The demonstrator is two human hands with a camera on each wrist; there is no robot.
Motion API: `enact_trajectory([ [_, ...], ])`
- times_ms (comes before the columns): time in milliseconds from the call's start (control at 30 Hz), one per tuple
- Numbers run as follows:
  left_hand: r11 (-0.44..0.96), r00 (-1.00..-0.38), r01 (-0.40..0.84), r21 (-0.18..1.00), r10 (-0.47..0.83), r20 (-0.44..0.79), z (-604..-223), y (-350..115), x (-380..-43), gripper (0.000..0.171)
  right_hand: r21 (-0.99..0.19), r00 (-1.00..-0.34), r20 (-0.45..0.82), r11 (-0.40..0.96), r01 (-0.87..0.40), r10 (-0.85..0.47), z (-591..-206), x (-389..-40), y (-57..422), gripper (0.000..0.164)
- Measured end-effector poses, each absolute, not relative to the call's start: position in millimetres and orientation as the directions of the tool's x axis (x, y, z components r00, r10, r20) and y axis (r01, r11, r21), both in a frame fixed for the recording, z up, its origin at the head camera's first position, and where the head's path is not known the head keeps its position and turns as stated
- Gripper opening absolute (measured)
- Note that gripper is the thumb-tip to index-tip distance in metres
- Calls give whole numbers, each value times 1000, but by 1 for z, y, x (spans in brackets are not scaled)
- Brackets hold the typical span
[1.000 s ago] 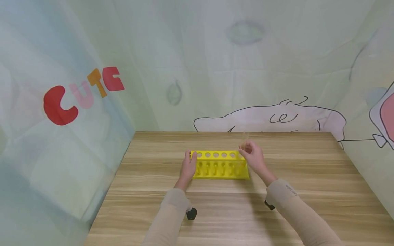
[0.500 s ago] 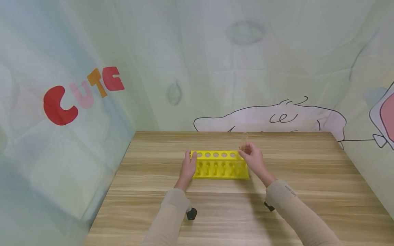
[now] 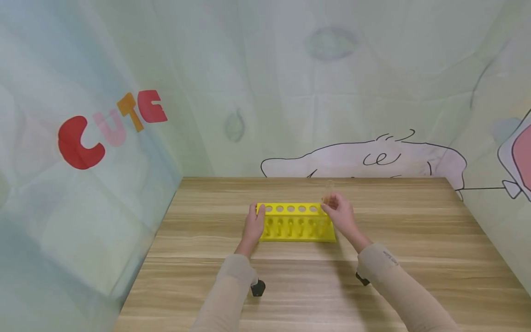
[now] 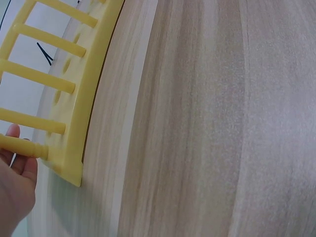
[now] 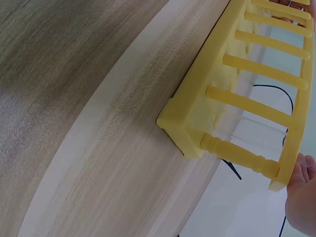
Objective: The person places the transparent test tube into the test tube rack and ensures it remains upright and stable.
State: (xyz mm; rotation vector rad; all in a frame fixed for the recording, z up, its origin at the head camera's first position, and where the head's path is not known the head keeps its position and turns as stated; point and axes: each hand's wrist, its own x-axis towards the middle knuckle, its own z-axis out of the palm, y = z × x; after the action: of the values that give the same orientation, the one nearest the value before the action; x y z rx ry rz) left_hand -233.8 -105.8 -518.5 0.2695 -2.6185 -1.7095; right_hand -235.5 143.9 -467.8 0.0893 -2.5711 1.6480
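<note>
A yellow test tube rack (image 3: 296, 238) stands upright on the table, with a row of round holes along its top and pegs behind. At its left end my left hand (image 3: 254, 226) grips the rack; in the left wrist view the fingers curl round the end post (image 4: 19, 145). My right hand (image 3: 342, 216) pinches a clear test tube (image 3: 330, 186) at the rightmost hole, which the fingers cover. The tube's top sticks up above the hand. Through the rack in the right wrist view, the tube's lower part (image 5: 261, 133) shows faintly.
The wood-grain table (image 3: 298, 286) reaches back to a printed cloth backdrop (image 3: 232, 83), with another cloth side at the left. Dark wrist devices (image 3: 258, 288) sit under both sleeves.
The test tube has sunk slightly at the rightmost hole, and my right hand has come down a little with it. My left hand and the rack have stayed put.
</note>
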Motion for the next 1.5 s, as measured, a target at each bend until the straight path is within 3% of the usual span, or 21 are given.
enact_trajectory([
  [1000, 394, -981, -175, 903, -144, -127, -518, -106, -235, 60, -903, -998, 64, 426, -54, 9, -467, -236, 147, 24],
  [1500, 377, -983, -163, 912, -141, -117, -519, -106, -234, 63, -898, -994, 114, 429, -100, 7, -468, -236, 152, 29],
])
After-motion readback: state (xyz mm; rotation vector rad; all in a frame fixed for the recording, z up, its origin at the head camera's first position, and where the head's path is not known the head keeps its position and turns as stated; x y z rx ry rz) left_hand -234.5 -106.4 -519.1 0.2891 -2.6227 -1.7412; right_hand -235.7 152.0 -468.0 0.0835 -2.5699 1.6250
